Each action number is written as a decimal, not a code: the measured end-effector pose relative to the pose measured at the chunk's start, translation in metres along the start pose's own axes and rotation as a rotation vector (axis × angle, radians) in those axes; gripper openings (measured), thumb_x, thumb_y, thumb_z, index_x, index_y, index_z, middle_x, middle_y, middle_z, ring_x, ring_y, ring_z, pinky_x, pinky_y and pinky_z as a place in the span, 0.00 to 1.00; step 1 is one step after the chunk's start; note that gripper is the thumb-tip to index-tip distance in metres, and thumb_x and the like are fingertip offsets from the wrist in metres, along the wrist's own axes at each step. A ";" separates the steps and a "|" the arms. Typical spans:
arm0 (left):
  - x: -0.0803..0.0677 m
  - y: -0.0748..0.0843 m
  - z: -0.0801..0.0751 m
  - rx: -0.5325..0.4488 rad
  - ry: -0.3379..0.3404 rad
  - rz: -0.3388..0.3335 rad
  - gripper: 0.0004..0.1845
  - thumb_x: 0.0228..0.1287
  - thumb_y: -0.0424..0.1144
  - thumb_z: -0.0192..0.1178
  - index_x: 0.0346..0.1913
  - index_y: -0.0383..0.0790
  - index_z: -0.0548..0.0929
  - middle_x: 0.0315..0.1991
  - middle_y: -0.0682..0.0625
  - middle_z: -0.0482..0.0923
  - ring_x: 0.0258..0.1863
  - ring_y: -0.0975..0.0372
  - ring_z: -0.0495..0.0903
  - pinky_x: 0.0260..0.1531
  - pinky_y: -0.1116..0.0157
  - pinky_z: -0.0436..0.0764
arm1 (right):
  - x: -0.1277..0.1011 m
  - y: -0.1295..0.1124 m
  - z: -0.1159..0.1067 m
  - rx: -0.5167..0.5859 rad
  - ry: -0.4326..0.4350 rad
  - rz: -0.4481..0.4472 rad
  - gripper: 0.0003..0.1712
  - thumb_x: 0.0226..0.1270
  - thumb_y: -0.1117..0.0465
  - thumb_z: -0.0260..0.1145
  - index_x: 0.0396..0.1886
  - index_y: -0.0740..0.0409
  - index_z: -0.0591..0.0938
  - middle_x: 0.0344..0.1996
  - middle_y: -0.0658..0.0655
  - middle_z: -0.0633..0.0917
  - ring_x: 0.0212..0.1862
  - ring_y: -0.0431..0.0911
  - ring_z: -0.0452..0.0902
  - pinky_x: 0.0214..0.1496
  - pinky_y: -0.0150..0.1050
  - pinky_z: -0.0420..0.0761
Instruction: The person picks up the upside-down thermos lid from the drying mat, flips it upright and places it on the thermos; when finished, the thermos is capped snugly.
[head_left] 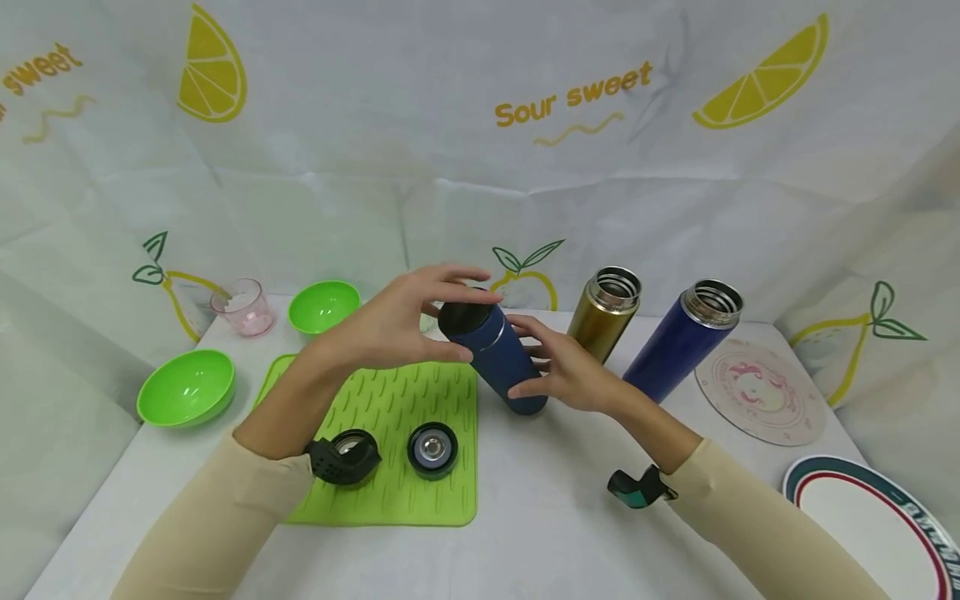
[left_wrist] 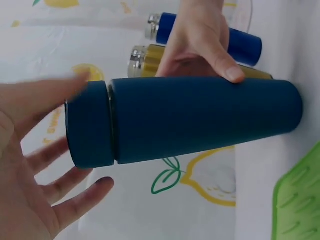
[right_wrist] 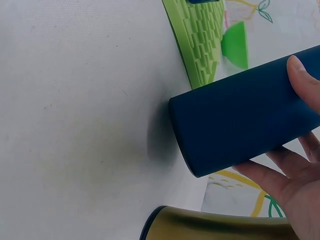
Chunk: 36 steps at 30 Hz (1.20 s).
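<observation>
A dark blue insulated bottle [head_left: 501,358] with its lid [head_left: 467,315] on stands tilted beside the green mat [head_left: 397,400]. My right hand [head_left: 566,367] holds its body, thumb on the near side and fingers on the other, as the right wrist view shows. Around the lid, my left hand [head_left: 397,321] is spread, fingers extended and thumb apart; in the left wrist view the thumb is blurred. Behind my right hand are a gold bottle [head_left: 606,312] and a brighter blue bottle [head_left: 682,342], both without lids, their steel necks bare.
On the mat lie a round black lid [head_left: 432,450] and another lid [head_left: 358,442], partly hidden by the left wrist camera. Green bowls [head_left: 186,388] and a pink cup [head_left: 246,308] stand at left. A pink round mat [head_left: 761,392] and a white plate [head_left: 862,517] lie at right.
</observation>
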<state>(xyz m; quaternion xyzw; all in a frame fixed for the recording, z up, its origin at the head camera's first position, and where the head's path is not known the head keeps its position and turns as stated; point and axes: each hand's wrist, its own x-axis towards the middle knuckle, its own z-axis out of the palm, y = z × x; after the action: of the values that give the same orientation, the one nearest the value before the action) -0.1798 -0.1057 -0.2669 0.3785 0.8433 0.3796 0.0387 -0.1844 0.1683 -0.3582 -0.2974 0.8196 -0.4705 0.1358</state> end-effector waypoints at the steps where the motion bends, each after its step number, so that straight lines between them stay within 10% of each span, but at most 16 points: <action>1: 0.000 0.000 0.001 0.020 0.010 -0.017 0.32 0.58 0.42 0.75 0.68 0.53 0.80 0.72 0.49 0.69 0.70 0.53 0.70 0.53 0.50 0.83 | 0.000 0.000 0.000 0.001 -0.003 -0.003 0.55 0.58 0.67 0.78 0.81 0.50 0.58 0.79 0.61 0.64 0.74 0.66 0.69 0.70 0.62 0.75; 8: 0.002 -0.001 0.008 0.110 0.067 -0.034 0.32 0.57 0.51 0.76 0.66 0.54 0.81 0.57 0.49 0.74 0.54 0.57 0.75 0.41 0.63 0.82 | -0.001 0.000 0.000 0.002 -0.012 -0.009 0.55 0.58 0.67 0.77 0.81 0.49 0.58 0.79 0.60 0.65 0.73 0.66 0.70 0.69 0.62 0.76; 14: 0.000 0.000 0.003 0.034 -0.006 0.087 0.33 0.58 0.35 0.74 0.69 0.49 0.79 0.69 0.47 0.74 0.69 0.54 0.72 0.57 0.52 0.82 | -0.002 0.001 0.001 0.005 -0.006 -0.011 0.56 0.58 0.67 0.77 0.81 0.50 0.57 0.79 0.61 0.64 0.73 0.67 0.69 0.69 0.63 0.75; 21: 0.002 0.002 0.010 0.204 0.094 -0.038 0.35 0.56 0.57 0.75 0.68 0.56 0.80 0.57 0.52 0.75 0.55 0.58 0.76 0.47 0.59 0.81 | -0.002 -0.001 0.001 0.000 -0.001 -0.011 0.54 0.58 0.67 0.77 0.80 0.52 0.58 0.78 0.63 0.65 0.72 0.68 0.71 0.68 0.63 0.76; 28: -0.001 0.002 0.000 0.042 -0.030 0.054 0.32 0.59 0.34 0.74 0.67 0.49 0.80 0.68 0.46 0.73 0.67 0.53 0.74 0.48 0.54 0.88 | -0.002 -0.002 0.000 -0.002 -0.008 -0.019 0.55 0.58 0.67 0.77 0.81 0.52 0.57 0.78 0.63 0.65 0.74 0.67 0.69 0.70 0.63 0.75; 36: -0.005 0.010 0.002 0.281 0.061 -0.116 0.41 0.55 0.61 0.74 0.71 0.56 0.75 0.58 0.49 0.76 0.44 0.57 0.81 0.40 0.60 0.81 | -0.001 -0.002 0.000 -0.004 -0.011 -0.015 0.54 0.58 0.66 0.78 0.80 0.52 0.59 0.78 0.63 0.66 0.72 0.67 0.70 0.69 0.63 0.75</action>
<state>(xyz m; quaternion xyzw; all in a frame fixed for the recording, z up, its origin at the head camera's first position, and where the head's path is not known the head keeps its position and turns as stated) -0.1701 -0.1036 -0.2629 0.3190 0.9094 0.2662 -0.0186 -0.1829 0.1679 -0.3572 -0.3066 0.8175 -0.4682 0.1361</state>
